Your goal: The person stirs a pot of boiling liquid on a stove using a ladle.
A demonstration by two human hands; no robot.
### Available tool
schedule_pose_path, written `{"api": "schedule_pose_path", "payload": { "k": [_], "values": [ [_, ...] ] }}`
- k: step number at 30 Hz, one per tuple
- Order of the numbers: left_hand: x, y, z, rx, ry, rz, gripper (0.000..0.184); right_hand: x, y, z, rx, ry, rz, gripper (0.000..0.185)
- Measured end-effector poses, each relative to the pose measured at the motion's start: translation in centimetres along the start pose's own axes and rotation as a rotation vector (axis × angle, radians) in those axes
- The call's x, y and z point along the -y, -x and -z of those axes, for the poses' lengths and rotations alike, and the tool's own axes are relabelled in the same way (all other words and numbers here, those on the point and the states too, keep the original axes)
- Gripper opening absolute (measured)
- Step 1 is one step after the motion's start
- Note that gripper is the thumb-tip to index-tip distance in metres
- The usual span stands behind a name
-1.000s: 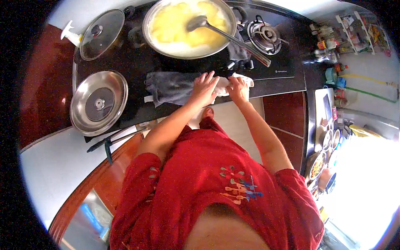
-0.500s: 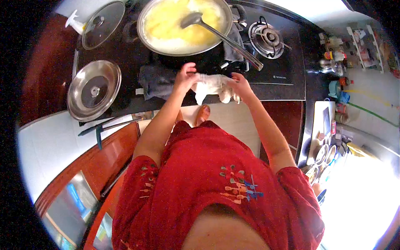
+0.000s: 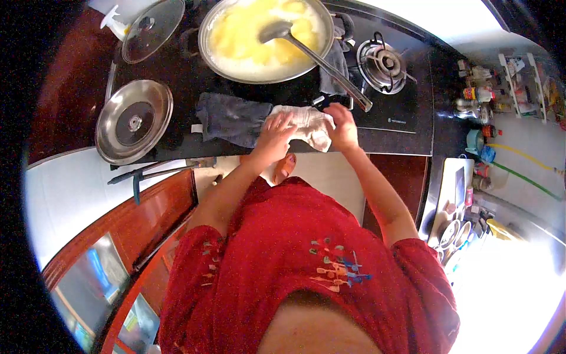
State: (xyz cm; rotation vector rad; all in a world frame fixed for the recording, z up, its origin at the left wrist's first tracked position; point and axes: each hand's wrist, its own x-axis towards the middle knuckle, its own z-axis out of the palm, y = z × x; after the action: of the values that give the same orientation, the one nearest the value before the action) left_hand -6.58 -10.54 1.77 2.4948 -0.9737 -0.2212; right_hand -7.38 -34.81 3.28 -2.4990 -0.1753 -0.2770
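A crumpled white cloth (image 3: 308,125) lies on the black stove's front edge, between my two hands. My left hand (image 3: 275,135) rests over its left end with fingers spread. Beside the cloth's right end is my right hand (image 3: 343,127), fingers apart and slightly bent; whether it touches the cloth is hard to tell. A dark grey cloth (image 3: 229,118) lies on the left, meeting the white one. Behind them stands a wide pan (image 3: 215,62) of pale yellow, foamy food. A metal ladle (image 3: 327,65) rests in it, its handle leaning over the rim toward the right front.
A steel lid (image 3: 109,127) and a glass lid (image 3: 154,29) lie to the left, near a white spray bottle (image 3: 113,22). Right of the pan are another grey cloth (image 3: 335,68) and a bare gas burner (image 3: 382,66). Jars and bottles (image 3: 474,100) line the far right.
The white cloth has been lowered from hanging between my hands onto the stove edge. My left hand has opened flat on it, and my right hand has loosened.
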Motion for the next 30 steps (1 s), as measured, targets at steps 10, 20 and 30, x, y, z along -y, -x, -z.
{"api": "schedule_pose_path", "payload": {
  "k": [10, 20, 30],
  "values": [
    [-2.5, 1.2, 0.5, -0.007, 0.205, 0.002, 0.053, -5.3, -10.8, -4.9, -0.041, 0.383, -0.282, 0.06],
    [-0.5, 1.7, -0.3, -0.03, 0.259, 0.088, 0.045, 0.8, -12.4, -2.6, 0.211, 0.492, -0.444, 0.043],
    [-1.3, 1.4, 0.5, 0.008, 0.239, 0.065, 0.046, -5.7, -15.5, -2.4, 0.474, 0.575, -0.023, 0.092]
  ]
}}
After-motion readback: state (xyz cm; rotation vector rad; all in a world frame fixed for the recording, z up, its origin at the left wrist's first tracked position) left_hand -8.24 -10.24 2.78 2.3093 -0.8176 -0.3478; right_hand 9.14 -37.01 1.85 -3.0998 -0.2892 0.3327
